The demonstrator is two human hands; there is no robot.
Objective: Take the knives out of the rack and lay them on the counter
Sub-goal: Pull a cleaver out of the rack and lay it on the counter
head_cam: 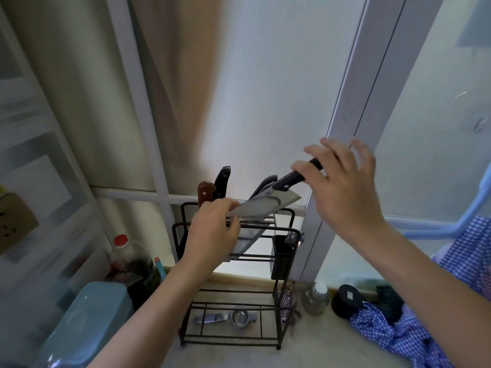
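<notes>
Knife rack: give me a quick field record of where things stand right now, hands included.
rack: black wire rack standing on the counter
knife in hand: cleaver, lifted above the rack, tilted
right hand: right hand loosely around the cleaver's black handle, fingers spread
left hand: left hand pinching the cleaver's blade tip
still in rack: brown-handled knife, black-handled knife, grey-handled knife
knives on counter: none visible
bottom shelf: metal squeezer
side holder: black cup on the rack's right

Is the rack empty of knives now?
No: three handles stand in the rack behind the cleaver being lifted.
</notes>
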